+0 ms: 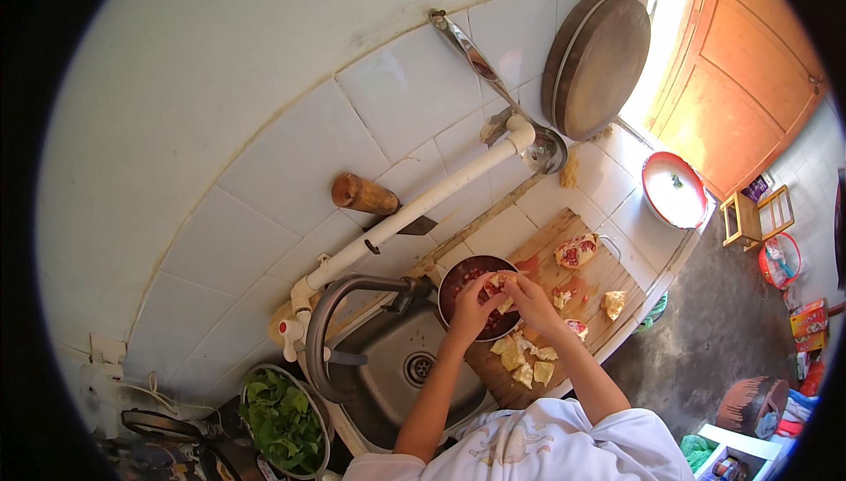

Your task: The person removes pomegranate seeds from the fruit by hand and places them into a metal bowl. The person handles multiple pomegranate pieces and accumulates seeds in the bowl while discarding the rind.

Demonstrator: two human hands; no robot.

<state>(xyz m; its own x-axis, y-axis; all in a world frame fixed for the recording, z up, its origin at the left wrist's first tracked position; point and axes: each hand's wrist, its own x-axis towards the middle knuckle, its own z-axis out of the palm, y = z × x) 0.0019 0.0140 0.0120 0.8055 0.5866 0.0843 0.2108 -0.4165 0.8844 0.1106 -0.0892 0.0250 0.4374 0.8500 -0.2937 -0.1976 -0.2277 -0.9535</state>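
Above a dark round bowl (449, 289), my left hand (470, 309) and my right hand (531, 302) together hold a piece of pomegranate (500, 285). Red seeds lie in the bowl, which stands between the sink and a wooden cutting board (595, 283). On the board, a larger opened pomegranate part (576, 251) lies towards the far end, with smaller pieces nearer. Yellowish peel pieces (512, 352) are heaped close to my right forearm, and one more peel piece (613, 305) lies near the board's right edge. My fingers partly hide the held piece.
A steel sink (383, 375) with a curved faucet (324, 322) lies left of the bowl. Green leaves (284, 421) fill a container at lower left. A white pipe (429, 197), ladle (545, 150) and cleaver (370, 195) are along the wall. A red-rimmed basin (674, 222) stands at the counter's far end.
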